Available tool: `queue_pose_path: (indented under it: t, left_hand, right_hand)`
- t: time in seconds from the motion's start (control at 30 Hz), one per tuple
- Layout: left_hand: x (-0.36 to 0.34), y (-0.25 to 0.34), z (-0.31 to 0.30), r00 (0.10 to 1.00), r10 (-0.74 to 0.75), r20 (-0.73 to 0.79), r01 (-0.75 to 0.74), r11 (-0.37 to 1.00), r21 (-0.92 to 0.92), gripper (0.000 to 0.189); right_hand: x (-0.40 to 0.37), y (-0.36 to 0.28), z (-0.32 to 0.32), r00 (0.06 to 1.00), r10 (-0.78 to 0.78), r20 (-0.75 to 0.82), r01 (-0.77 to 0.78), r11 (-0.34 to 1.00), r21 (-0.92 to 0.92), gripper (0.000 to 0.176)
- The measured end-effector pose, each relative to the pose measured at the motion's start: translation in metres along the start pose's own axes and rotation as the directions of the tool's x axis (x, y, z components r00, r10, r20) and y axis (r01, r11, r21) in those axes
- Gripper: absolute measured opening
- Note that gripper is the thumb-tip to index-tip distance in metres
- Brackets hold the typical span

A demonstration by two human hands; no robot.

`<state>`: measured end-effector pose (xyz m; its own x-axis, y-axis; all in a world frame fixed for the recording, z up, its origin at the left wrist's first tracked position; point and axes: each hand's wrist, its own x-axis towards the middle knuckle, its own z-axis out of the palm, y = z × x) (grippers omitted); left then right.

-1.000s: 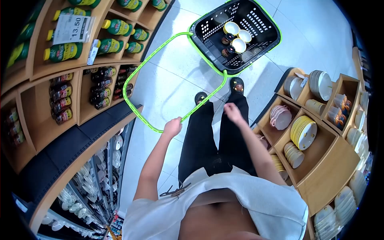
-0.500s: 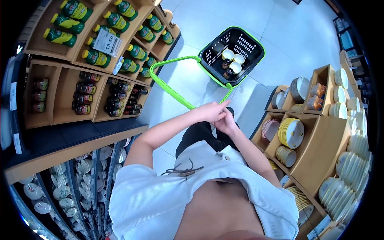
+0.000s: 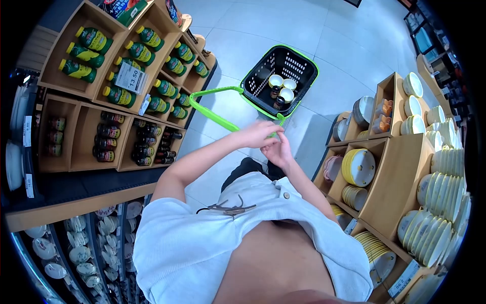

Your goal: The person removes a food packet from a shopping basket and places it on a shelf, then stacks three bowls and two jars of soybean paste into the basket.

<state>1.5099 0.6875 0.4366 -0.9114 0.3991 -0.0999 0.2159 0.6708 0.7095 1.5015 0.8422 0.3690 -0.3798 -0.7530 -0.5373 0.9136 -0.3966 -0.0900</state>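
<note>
In front of my waist my two hands meet, touching each other at the fingers. My left hand (image 3: 257,134) reaches across from the left with its fingers stretched toward the right one. My right hand (image 3: 277,150) is partly turned up, its fingers loosely bent and apart, with nothing visible in it. A green handle (image 3: 215,117) passes behind my left hand and wrist; no grip on it shows. It belongs to a black shopping basket (image 3: 299,60) with a green rim on the floor ahead. Inside are several white cups (image 3: 286,95) and dark bottles (image 3: 279,103).
To the left, a wooden shelf (image 3: 109,86) holds green bottles with yellow caps, dark jars and a price card (image 3: 130,78). Rows of dishes (image 3: 81,253) fill the rack at lower left. On the right, a wooden shelf (image 3: 405,182) carries stacked plates (image 3: 360,167) and bowls (image 3: 413,85).
The view has shifted, so the basket and both shelves sit a little differently. My hands have drawn slightly apart and my right hand has loosened, while their fingers still touch.
</note>
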Motion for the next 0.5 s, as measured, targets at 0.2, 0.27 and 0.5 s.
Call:
queue_pose_path:
  t: [0.2, 0.27, 0.5]
  left_hand:
    - [-0.023, -0.010, -0.060, 0.990, -0.124, -0.060, 0.131, 0.981, 0.140, 0.026]
    - [-0.031, -0.019, -0.062, 0.935, -0.335, 0.117, 0.313, 0.934, 0.173, 0.025]
    - [-0.042, -0.041, -0.027, 0.893, -0.436, 0.110, 0.443, 0.811, -0.381, 0.020]
  right_hand:
    - [-0.022, -0.033, -0.022, 0.974, -0.108, -0.197, 0.099, 0.993, -0.057, 0.041]
    - [-0.029, -0.040, -0.035, 0.967, -0.129, -0.220, 0.112, 0.990, -0.090, 0.037]
    - [-0.068, -0.110, -0.096, 0.835, -0.379, -0.398, 0.467, 0.872, 0.149, 0.032]
